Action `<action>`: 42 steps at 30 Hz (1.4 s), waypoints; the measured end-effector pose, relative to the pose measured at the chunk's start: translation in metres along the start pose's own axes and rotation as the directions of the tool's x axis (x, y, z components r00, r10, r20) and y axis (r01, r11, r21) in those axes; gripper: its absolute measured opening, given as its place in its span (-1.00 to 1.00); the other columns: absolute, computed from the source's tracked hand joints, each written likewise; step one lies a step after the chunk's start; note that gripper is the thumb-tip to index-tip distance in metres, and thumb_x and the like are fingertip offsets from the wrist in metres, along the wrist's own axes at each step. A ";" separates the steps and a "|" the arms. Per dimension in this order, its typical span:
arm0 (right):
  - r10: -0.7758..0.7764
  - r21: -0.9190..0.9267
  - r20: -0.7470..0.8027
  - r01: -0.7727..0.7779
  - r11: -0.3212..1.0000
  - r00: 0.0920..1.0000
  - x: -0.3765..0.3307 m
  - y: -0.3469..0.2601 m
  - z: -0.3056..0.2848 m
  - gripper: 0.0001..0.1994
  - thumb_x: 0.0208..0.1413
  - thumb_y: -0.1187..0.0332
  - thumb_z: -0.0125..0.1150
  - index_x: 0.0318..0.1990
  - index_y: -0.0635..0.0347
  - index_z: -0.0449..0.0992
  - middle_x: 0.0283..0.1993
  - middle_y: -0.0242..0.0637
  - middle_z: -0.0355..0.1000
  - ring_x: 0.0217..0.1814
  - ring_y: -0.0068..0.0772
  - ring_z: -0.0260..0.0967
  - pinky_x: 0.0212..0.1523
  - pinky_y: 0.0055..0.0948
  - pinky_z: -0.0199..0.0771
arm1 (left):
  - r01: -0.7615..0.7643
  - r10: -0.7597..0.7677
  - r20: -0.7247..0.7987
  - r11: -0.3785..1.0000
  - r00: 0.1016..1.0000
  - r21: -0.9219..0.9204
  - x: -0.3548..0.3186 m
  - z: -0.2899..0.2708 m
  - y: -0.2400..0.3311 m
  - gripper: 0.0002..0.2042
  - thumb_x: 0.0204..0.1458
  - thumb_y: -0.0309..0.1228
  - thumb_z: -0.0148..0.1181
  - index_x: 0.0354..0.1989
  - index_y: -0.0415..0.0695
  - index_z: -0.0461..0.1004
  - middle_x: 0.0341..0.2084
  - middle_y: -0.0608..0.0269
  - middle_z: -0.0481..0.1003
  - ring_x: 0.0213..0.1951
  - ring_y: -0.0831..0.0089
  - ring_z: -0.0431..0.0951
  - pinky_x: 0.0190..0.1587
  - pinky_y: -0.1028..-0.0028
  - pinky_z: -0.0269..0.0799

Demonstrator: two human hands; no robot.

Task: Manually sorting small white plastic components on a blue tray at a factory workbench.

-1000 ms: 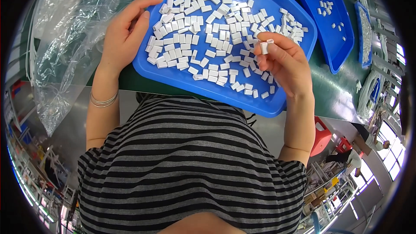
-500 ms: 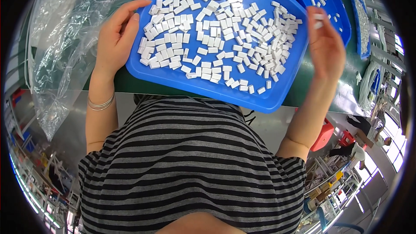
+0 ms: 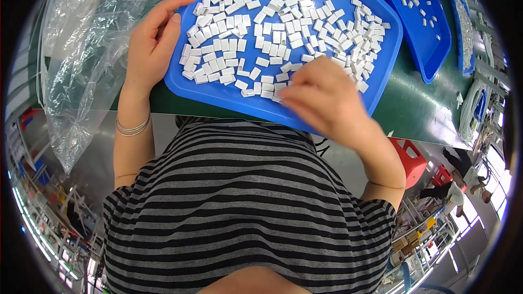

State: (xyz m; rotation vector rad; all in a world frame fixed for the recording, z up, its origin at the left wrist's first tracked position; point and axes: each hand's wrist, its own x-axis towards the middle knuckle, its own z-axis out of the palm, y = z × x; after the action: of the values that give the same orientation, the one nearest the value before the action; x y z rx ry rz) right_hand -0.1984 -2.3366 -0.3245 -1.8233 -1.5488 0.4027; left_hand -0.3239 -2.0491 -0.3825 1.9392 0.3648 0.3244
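A large blue tray (image 3: 229, 103) full of small white rectangular pieces (image 3: 267, 47) lies before me, tilted a little on the table. My left hand (image 3: 151, 43) rests at its left side, index finger stretched onto the rim and thumb apart from it; it holds nothing. Over the tray's lower right part is my right hand (image 3: 321, 98), back upward, with bent fingertips close to the white pieces near the front edge. Motion blurs those fingers, so whether a piece is between them is unclear. The hand covers some pieces beneath it.
At the upper right a second blue tray (image 3: 430, 61) holds several scattered white pieces. A smaller blue tray (image 3: 464, 38) of pale parts lies beyond it. Clear plastic bags (image 3: 81, 71) spread over the table's left side. A red stool (image 3: 409, 160) stands below at the right; people are farther off.
My right hand has swung left and toward me, from beside the second tray, with white pieces at its fingers, to over the large tray. My left hand stays at the rim.
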 end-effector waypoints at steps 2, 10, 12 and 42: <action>-0.002 -0.068 0.019 0.003 0.998 1.000 0.000 -0.003 0.018 -0.81 -0.15 0.50 0.36 -0.31 0.19 0.56 -0.31 -0.31 0.40 -0.28 -0.24 0.36 -0.29 -0.33 0.35 | -0.016 0.016 -0.008 0.999 1.000 -0.051 0.001 0.002 -0.001 -0.72 0.21 -0.51 -0.03 0.04 -0.12 0.51 -0.61 0.53 0.26 -0.55 0.76 0.17 -0.48 0.66 0.07; 0.051 -0.148 0.073 -0.040 0.988 0.996 0.007 -0.008 0.015 -0.81 -0.18 0.48 0.37 -0.33 0.13 0.56 -0.36 -0.35 0.34 -0.32 -0.29 0.32 -0.36 -0.34 0.31 | -0.053 0.054 -0.009 0.999 0.999 0.010 0.001 0.000 0.000 -0.73 0.20 -0.51 -0.02 0.02 -0.10 0.51 -0.61 0.52 0.28 -0.54 0.74 0.18 -0.48 0.64 0.10; 0.030 -0.189 0.096 -0.012 0.982 0.995 0.011 -0.006 0.019 -0.80 -0.18 0.47 0.37 -0.32 0.12 0.57 -0.36 -0.35 0.33 -0.32 -0.30 0.33 -0.36 -0.35 0.32 | -0.066 0.067 -0.011 0.998 0.998 0.009 0.001 0.001 0.000 -0.74 0.20 -0.51 -0.02 0.01 -0.10 0.52 -0.61 0.52 0.28 -0.54 0.73 0.19 -0.48 0.64 0.11; 0.757 0.643 -0.380 -0.436 0.630 0.532 -0.027 0.103 -0.110 -0.67 0.15 0.36 0.26 0.06 0.24 0.53 -0.39 -0.54 0.39 -0.44 -0.76 0.18 -0.45 -0.74 0.11 | 0.000 0.000 0.031 1.000 1.000 0.000 -0.001 -0.002 0.008 -0.72 0.23 -0.54 -0.06 0.05 -0.21 0.48 -0.25 0.34 0.52 -0.36 0.74 0.35 -0.31 0.71 0.25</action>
State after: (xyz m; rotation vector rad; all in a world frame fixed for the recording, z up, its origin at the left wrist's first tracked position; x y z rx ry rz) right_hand -0.0595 -2.4004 -0.3225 -1.7789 -0.2306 0.3903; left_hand -0.3246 -2.0508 -0.3743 1.9421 0.3442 0.2938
